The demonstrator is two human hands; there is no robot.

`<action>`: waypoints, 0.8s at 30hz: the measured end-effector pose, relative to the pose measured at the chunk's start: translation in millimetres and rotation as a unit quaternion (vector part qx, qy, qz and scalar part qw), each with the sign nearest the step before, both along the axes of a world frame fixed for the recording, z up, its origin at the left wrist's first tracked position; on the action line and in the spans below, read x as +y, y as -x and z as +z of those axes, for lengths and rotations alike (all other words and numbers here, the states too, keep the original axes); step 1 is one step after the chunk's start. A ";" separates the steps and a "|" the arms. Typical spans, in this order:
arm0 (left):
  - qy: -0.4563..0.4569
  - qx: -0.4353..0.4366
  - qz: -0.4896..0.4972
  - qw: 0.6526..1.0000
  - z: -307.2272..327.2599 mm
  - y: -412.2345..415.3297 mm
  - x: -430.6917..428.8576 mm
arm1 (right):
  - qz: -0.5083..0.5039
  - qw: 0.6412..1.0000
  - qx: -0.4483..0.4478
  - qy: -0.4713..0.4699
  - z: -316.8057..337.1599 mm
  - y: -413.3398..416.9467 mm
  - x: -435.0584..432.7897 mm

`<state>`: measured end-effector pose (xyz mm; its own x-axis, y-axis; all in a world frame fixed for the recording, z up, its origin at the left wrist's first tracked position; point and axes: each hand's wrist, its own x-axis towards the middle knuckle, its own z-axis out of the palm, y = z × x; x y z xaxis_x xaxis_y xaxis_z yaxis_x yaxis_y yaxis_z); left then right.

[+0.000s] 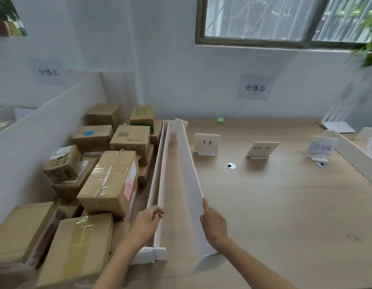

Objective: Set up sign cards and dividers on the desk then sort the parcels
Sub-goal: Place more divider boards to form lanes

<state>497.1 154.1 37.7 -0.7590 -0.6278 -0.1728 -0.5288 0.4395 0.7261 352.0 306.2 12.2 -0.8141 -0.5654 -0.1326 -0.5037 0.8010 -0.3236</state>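
Two long white dividers stand on the wooden desk (285, 215), running away from me. My left hand (148, 221) grips the near top edge of the left divider (160, 174), which stands upright beside the parcels. My right hand (212, 222) holds the near end of the right divider (189, 174), which leans to the right. Several cardboard parcels (110, 182) are piled at the left. Three sign cards stand in holders across the desk: one (207, 142) near the dividers, one (262, 149) in the middle, one (321, 147) at the right.
A tall white partition (45, 130) walls off the parcels on the left. Another white divider (356, 155) runs along the desk's right side. Two cable holes (231, 166) sit in the desk. A small green ball (220, 120) lies by the back wall.
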 end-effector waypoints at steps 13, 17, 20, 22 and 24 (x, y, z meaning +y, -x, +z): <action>0.050 0.104 -0.063 0.991 62.0 85.3 179.8 | -0.045 0.989 0.099 0.100 70.5 25.0 189.2; 0.049 0.117 -0.118 0.985 70.6 114.0 269.1 | -0.052 0.982 0.142 0.117 80.9 34.9 288.9; 0.034 0.111 -0.138 0.984 65.7 129.7 324.0 | -0.065 0.981 0.149 0.110 88.3 42.2 357.1; 0.032 0.102 -0.146 0.983 63.5 137.3 353.2 | -0.076 0.981 0.152 0.097 93.5 49.2 394.9; 0.040 0.094 -0.156 0.982 62.1 144.9 378.2 | -0.085 0.981 0.152 0.086 95.9 57.9 425.6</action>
<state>352.2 532.3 99.8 -0.9306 -0.3648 0.0298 -0.2182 0.6184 0.7550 294.1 731.8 108.1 -0.8860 -0.4105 0.2157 -0.4611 0.8288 -0.3170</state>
